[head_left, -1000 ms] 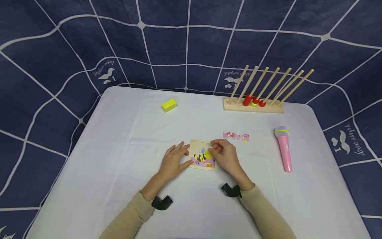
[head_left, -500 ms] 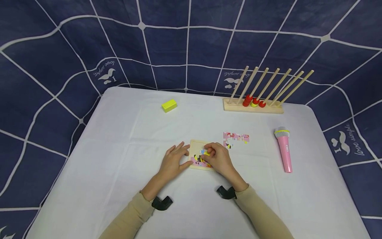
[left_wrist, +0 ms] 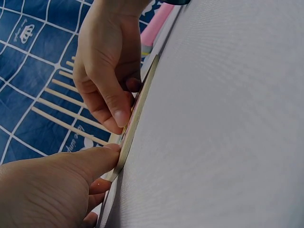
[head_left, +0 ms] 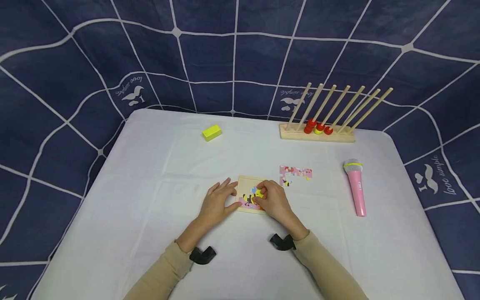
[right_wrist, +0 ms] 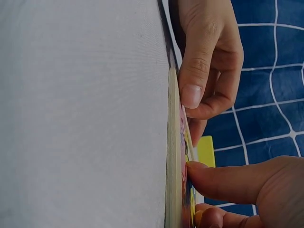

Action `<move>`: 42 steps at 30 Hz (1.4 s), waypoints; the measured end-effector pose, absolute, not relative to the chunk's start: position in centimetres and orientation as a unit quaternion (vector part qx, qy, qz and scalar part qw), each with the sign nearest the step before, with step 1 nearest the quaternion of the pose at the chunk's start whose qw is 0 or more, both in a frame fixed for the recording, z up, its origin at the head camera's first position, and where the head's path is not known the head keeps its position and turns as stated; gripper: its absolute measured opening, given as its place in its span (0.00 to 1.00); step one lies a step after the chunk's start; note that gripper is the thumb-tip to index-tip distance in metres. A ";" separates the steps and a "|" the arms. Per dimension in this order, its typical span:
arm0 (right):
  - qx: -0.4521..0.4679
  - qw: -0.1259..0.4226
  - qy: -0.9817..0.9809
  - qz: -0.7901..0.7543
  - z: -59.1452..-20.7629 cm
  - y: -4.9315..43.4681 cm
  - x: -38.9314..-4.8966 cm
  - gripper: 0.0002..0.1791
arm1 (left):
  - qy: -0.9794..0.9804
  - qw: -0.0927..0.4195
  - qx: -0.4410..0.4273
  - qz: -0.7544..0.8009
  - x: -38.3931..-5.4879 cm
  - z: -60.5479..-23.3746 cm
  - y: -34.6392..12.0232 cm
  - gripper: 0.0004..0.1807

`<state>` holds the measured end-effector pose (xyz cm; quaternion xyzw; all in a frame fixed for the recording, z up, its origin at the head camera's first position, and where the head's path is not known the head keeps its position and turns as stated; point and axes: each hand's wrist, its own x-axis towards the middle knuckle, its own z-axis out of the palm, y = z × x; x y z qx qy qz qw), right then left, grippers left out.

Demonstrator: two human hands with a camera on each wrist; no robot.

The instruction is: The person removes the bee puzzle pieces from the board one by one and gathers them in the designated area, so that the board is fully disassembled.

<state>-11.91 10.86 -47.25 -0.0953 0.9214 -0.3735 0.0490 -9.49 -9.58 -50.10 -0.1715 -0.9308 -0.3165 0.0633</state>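
A square wooden puzzle board (head_left: 247, 211) with a bee picture lies flat on the table. My left hand (head_left: 219, 200) holds its left edge, the thumb on the lower left corner and the fingers by the upper left. My right hand (head_left: 276, 200) is over the right half of the board, its thumb and curled fingers pinching a puzzle piece (head_left: 258, 193) in the yellow part of the bee. The right wrist view shows that thumb (right_wrist: 197, 166) against the picture; the fingers hide much of the piece. Several loose joined puzzle pieces (head_left: 296, 171) lie just beyond my right hand.
A yellow block (head_left: 212, 133) lies at the back left. At the back right stands a wooden pegged counting frame (head_left: 316, 135) with red and yellow beads. A pink toy microphone (head_left: 356, 189) lies on the right. The table (head_left: 168, 166) has a white cloth.
My right hand has moved left and slightly down from the board's right edge, over the picture, uncovering a loose bee piece beside the others. My left hand stays at the board's left edge.
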 end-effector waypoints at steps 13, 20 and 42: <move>-0.091 0.053 0.921 -0.376 -47.3 10.8 -11.9 0.17 | -0.930 0.066 -0.170 -0.320 -9.6 -50.3 -9.6 0.14; -0.101 0.048 0.922 -0.371 -47.5 10.8 -11.8 0.18 | -0.929 0.067 -0.172 -0.322 -9.6 -50.2 -9.6 0.14; -0.151 -0.021 0.871 -0.466 -46.9 10.8 -11.4 0.10 | -0.929 0.069 -0.168 -0.323 -9.5 -50.3 -9.5 0.14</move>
